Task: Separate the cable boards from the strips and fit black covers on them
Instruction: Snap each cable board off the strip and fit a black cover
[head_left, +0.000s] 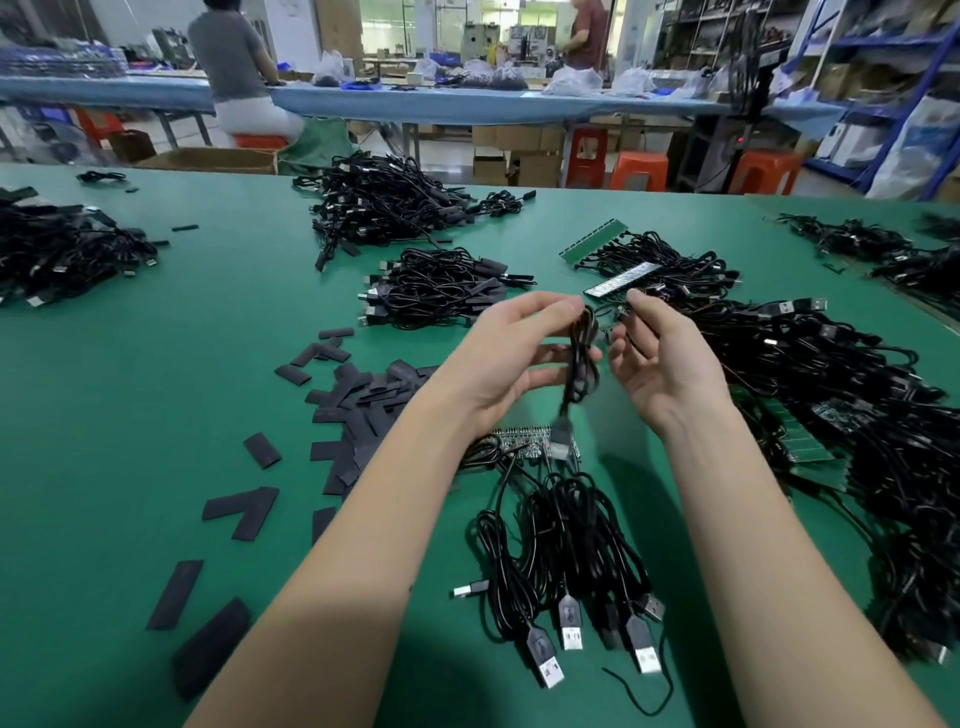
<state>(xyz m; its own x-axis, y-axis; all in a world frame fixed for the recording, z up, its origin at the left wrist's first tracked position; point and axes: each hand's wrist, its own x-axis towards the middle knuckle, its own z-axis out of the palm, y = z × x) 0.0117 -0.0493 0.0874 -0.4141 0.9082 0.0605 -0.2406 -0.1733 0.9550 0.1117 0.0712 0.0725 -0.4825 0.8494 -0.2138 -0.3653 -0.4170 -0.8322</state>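
My left hand (511, 358) grips a black coiled cable (581, 364) above the green table; its USB plug (561, 441) dangles blurred below. My right hand (657, 358) pinches the cable's other end between thumb and forefinger, and what sits at that end is too small to tell. Under my hands lies a board strip (524, 441) with several cables (566, 540) still attached, their USB plugs pointing toward me. Flat black covers (353, 405) lie scattered to the left of my left arm.
Heaps of black cables sit at the far middle (384, 208), the left (57, 254) and the right (831, 384). A smaller covered-cable pile (441, 293) lies ahead. Green strips (592, 241) rest beyond my right hand. People work at a blue table (467, 101) behind.
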